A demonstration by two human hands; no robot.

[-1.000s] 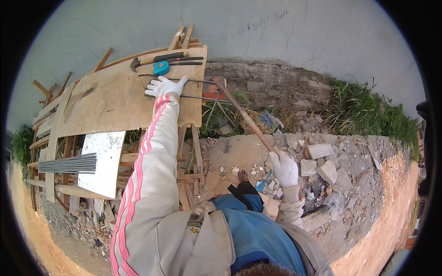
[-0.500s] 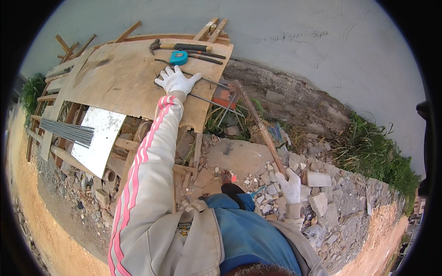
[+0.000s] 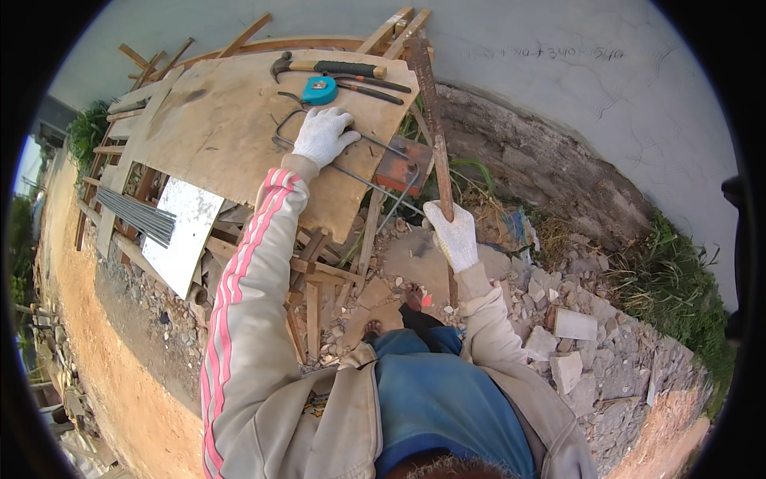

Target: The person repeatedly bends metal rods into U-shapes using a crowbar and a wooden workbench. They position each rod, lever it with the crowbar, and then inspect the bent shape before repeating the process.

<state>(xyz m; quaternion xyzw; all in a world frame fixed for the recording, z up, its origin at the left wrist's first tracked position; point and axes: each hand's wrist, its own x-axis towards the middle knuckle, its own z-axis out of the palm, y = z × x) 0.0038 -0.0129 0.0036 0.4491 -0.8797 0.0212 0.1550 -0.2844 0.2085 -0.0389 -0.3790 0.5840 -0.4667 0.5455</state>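
Observation:
My left hand (image 3: 323, 136), in a white glove, lies over a thin steel rod (image 3: 369, 183) bent into a long loop. Its fingers curl down around the rod on the plywood tabletop (image 3: 231, 104). The loop's right end crosses an orange-brown metal block (image 3: 396, 171) at the board's edge. My right hand (image 3: 453, 235), also gloved, is closed around a long rusty metal bar (image 3: 436, 128). The bar stands nearly upright in view, its upper end past the table's right edge. Whether the bar touches the rod is unclear.
A claw hammer (image 3: 331, 68), a teal tape measure (image 3: 320, 90) and dark-handled pliers or cutters (image 3: 371, 89) lie at the far edge. Straight steel rods (image 3: 136, 214) rest on a white panel (image 3: 185, 227) at left. Rubble (image 3: 566, 371) covers the right ground; a grey wall (image 3: 550, 88) stands behind.
My left hand has gone from spread flat to curled over the rod. My right hand has risen leftward, gripping farther up the bar, which now stands steeper. The bent rod has shifted slightly.

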